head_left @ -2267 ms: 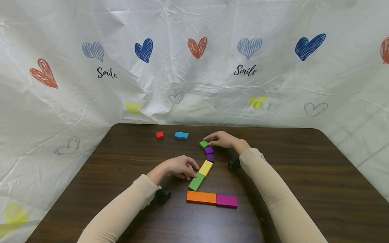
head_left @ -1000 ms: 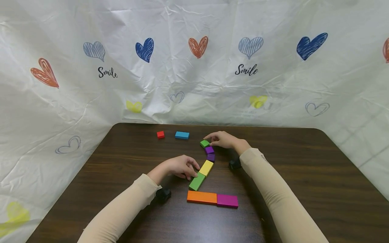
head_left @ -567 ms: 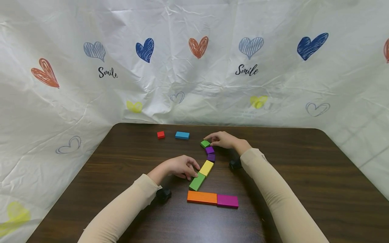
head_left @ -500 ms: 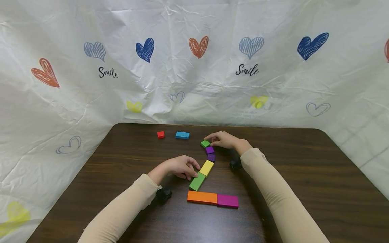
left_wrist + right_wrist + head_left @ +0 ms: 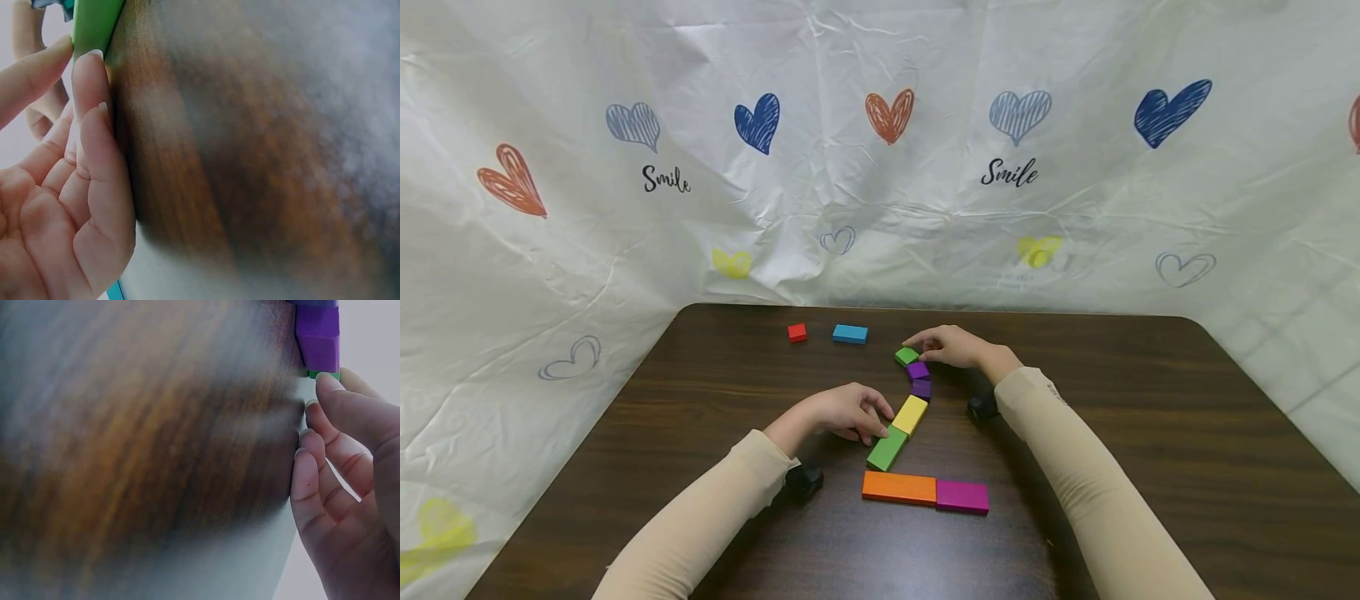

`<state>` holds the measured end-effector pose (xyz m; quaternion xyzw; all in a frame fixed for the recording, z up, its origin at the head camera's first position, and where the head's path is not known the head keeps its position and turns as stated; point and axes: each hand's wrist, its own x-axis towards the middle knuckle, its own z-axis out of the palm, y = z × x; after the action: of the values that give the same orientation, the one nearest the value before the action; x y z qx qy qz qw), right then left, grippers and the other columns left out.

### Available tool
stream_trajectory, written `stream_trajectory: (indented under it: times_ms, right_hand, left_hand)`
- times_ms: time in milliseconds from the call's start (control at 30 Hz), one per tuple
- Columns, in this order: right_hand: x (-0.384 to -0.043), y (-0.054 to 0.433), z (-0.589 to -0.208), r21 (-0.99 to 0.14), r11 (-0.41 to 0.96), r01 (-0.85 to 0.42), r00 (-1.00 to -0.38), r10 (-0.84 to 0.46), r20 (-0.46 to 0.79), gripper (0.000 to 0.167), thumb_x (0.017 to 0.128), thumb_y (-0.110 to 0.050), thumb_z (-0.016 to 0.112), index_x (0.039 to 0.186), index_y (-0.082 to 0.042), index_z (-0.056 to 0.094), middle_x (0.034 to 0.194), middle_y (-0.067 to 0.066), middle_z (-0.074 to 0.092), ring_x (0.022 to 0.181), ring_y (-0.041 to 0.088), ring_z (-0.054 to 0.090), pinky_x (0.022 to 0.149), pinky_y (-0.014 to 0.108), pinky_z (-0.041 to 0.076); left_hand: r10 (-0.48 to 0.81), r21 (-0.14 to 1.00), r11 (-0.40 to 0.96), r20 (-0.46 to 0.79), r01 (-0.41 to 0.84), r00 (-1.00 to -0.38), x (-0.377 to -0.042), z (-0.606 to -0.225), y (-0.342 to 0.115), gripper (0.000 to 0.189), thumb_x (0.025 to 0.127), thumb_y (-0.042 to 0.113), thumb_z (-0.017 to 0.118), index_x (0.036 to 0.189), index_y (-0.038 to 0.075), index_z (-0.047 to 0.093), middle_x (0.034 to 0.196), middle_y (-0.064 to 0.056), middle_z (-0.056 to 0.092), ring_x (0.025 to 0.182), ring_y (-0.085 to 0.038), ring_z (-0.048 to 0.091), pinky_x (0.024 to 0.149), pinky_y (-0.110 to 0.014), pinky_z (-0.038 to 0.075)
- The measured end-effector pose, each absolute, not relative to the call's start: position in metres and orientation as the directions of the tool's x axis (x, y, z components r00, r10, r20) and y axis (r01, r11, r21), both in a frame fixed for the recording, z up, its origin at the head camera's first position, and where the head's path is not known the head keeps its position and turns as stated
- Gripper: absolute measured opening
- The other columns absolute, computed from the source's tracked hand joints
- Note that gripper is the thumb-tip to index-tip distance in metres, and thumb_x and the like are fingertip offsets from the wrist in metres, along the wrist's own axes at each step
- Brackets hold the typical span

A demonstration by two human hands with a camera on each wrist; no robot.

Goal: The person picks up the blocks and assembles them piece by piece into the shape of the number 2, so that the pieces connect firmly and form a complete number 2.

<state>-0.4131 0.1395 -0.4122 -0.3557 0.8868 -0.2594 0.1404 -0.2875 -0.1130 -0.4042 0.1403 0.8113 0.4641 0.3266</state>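
Note:
In the head view my left hand (image 5: 846,412) rests beside a bent row of blocks, its fingers relaxed. Its thumb tip touches the long green block (image 5: 887,450), and the index fingertip lies at the yellow block (image 5: 910,415). The left wrist view shows those fingertips against the green block (image 5: 94,25). My right hand (image 5: 951,344) pinches the small green block (image 5: 906,356) at the row's far end between thumb and index finger. Two purple blocks (image 5: 918,371) sit between this green block and the yellow one. In the right wrist view the thumb hides most of the green block (image 5: 314,374).
An orange block (image 5: 898,487) and a magenta block (image 5: 962,497) lie end to end in front of the row. At the back stand a red block (image 5: 797,333) and a blue block (image 5: 850,334). The brown table (image 5: 1112,417) meets a white printed sheet (image 5: 940,208).
Both hands keep their places at the blocks, and the blocks stay as they were. The whole head view shifts very slightly.

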Motion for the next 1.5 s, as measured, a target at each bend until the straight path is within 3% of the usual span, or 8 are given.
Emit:
stream_trajectory:
  times_ms: [467, 633, 867, 1033, 1200, 1333, 1500]
  right_hand:
    - [-0.406, 0.152, -0.411, -0.552, 0.591, -0.588, -0.692, -0.721, -0.037, 0.043, 0.103, 0.001, 0.055, 0.146, -0.007, 0.057, 0.100, 0.006, 0.066, 0.077, 0.017, 0.052, 0.073, 0.035, 0.044]
    - [-0.399, 0.158, -0.410, -0.553, 0.618, -0.559, -0.725, -0.688, -0.037, 0.041, 0.104, -0.002, 0.055, 0.145, -0.006, 0.057, 0.108, 0.008, 0.067, 0.082, 0.017, 0.055, 0.076, 0.036, 0.045]
    - [-0.376, 0.161, -0.405, -0.548, 0.627, -0.554, -0.736, -0.676, -0.029, 0.038, 0.107, -0.009, 0.054, 0.145, -0.007, 0.058, 0.125, 0.013, 0.065, 0.101, 0.023, 0.062, 0.089, 0.043, 0.049]
    - [-0.356, 0.162, -0.402, -0.501, 0.613, -0.611, -0.702, -0.712, -0.015, 0.038, 0.109, -0.013, 0.052, 0.146, -0.006, 0.056, 0.139, 0.015, 0.058, 0.128, 0.032, 0.056, 0.105, 0.050, 0.044]
    - [-0.339, 0.166, -0.402, -0.440, 0.603, -0.665, -0.661, -0.750, -0.027, 0.044, 0.111, -0.019, 0.047, 0.153, -0.004, 0.047, 0.159, 0.020, 0.039, 0.146, 0.038, 0.036, 0.115, 0.054, 0.032]
    - [-0.330, 0.170, -0.403, -0.431, 0.611, -0.664, -0.658, -0.751, -0.051, 0.048, 0.111, -0.023, 0.048, 0.155, -0.006, 0.043, 0.164, 0.018, 0.030, 0.149, 0.037, 0.030, 0.116, 0.054, 0.030]
    - [-0.327, 0.168, -0.401, -0.413, 0.626, -0.662, -0.677, -0.735, -0.029, 0.048, 0.109, -0.025, 0.052, 0.153, -0.005, 0.046, 0.156, 0.019, 0.043, 0.143, 0.036, 0.042, 0.113, 0.052, 0.035]
  left_hand:
    - [0.544, 0.844, 0.532, -0.398, -0.064, -0.739, -0.287, -0.407, -0.106, 0.023, 0.095, 0.011, 0.074, 0.116, 0.003, 0.068, 0.077, 0.000, 0.068, 0.066, -0.012, 0.062, 0.060, -0.025, 0.049]
    - [0.560, 0.835, 0.547, -0.418, -0.059, -0.715, -0.290, -0.407, -0.107, 0.026, 0.095, 0.015, 0.074, 0.119, 0.005, 0.068, 0.082, -0.001, 0.069, 0.071, -0.013, 0.063, 0.063, -0.026, 0.051]
    - [0.631, 0.793, 0.599, -0.383, 0.110, -0.675, -0.297, -0.394, -0.127, 0.033, 0.099, 0.023, 0.069, 0.129, 0.009, 0.066, 0.098, -0.002, 0.073, 0.085, -0.016, 0.069, 0.074, -0.032, 0.054]
    - [0.646, 0.745, 0.579, -0.171, 0.332, -0.744, -0.308, -0.374, -0.146, 0.034, 0.102, 0.021, 0.066, 0.132, 0.004, 0.064, 0.107, -0.002, 0.070, 0.092, -0.020, 0.068, 0.084, -0.037, 0.054]
    - [0.584, 0.526, 0.665, 0.076, 0.530, -0.808, -0.327, -0.361, -0.159, 0.026, 0.102, 0.016, 0.067, 0.126, 0.008, 0.068, 0.104, 0.000, 0.069, 0.098, -0.019, 0.064, 0.089, -0.039, 0.052]
    - [0.483, 0.485, 0.721, 0.160, 0.495, -0.861, -0.345, -0.361, -0.168, 0.022, 0.103, 0.012, 0.063, 0.123, 0.006, 0.069, 0.105, -0.005, 0.069, 0.098, -0.023, 0.064, 0.088, -0.043, 0.051]
    - [0.337, 0.522, 0.772, 0.147, 0.362, -0.930, -0.363, -0.366, -0.172, 0.023, 0.103, 0.015, 0.061, 0.123, 0.006, 0.067, 0.109, -0.009, 0.067, 0.101, -0.027, 0.061, 0.089, -0.046, 0.049]
